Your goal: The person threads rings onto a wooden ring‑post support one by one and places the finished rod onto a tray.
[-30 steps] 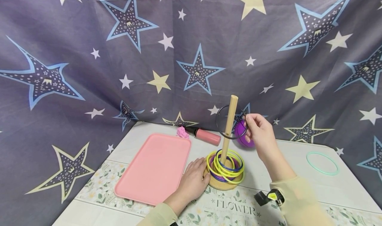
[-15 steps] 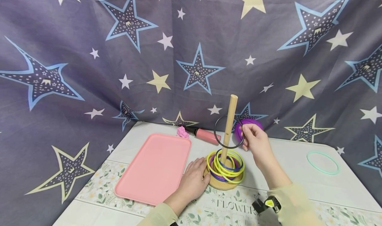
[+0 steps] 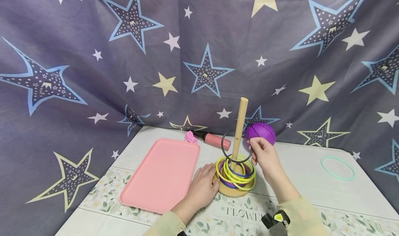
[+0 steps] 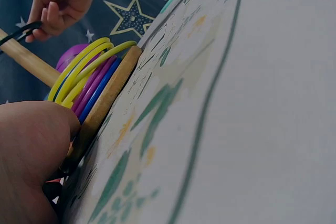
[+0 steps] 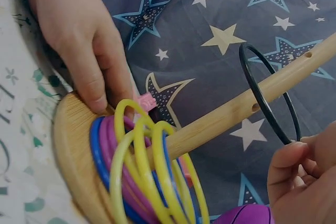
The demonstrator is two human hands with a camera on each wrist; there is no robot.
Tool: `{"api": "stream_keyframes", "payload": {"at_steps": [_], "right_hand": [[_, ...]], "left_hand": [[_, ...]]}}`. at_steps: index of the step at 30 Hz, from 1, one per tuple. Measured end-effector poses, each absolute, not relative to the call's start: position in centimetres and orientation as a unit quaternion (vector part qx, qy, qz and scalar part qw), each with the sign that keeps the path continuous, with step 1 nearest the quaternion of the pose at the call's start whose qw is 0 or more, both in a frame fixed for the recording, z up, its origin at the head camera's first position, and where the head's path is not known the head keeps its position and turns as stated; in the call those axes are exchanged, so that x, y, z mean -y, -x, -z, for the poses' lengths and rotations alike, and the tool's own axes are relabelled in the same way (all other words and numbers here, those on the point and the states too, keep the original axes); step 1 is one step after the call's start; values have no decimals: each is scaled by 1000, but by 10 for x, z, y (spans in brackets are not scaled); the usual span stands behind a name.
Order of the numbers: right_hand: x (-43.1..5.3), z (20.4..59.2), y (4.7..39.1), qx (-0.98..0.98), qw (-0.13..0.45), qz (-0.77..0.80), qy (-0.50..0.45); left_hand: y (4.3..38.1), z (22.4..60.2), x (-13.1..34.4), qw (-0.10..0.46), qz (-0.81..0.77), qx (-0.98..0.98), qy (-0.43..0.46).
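Observation:
A black ring (image 5: 258, 90) encircles the upright wooden peg (image 3: 240, 123), pinched at its right side between thumb and fingers of my right hand (image 3: 265, 155). In the head view its lower edge hangs just above the stacked rings (image 3: 229, 176). Those yellow, blue and purple rings lie loosely round the peg's foot on a round wooden base (image 5: 73, 150). My left hand (image 3: 204, 185) rests against the left side of the base, fingers fairly straight and side by side. In the left wrist view, that hand hides part of the base.
Left of the peg lies a pink tray (image 3: 162, 175). Behind stand a pink and black pump (image 3: 217, 141), a small pink crumpled item (image 3: 190, 137) and a purple ball (image 3: 263, 132). A mint-green ring (image 3: 338, 168) lies at the right. A starry curtain (image 3: 199, 56) hangs behind the table.
My right hand has lowered the black ring along the peg, from near its upper half to just above the stacked rings. My left hand has stayed at the base.

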State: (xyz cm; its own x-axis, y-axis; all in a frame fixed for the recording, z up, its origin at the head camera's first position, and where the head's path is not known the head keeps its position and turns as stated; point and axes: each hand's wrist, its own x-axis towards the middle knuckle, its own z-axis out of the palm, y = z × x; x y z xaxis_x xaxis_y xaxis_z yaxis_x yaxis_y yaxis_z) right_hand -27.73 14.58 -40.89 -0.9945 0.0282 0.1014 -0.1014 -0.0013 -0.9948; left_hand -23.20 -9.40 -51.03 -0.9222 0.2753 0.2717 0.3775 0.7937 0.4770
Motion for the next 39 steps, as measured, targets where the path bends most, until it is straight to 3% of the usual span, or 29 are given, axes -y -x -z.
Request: {"api": "stream_keyframes", "payload": {"at_steps": [39], "right_hand": [[-152,454,276,760,-2,-650,7]], "left_hand": [[231,506,94,95,272,943,165]]}}
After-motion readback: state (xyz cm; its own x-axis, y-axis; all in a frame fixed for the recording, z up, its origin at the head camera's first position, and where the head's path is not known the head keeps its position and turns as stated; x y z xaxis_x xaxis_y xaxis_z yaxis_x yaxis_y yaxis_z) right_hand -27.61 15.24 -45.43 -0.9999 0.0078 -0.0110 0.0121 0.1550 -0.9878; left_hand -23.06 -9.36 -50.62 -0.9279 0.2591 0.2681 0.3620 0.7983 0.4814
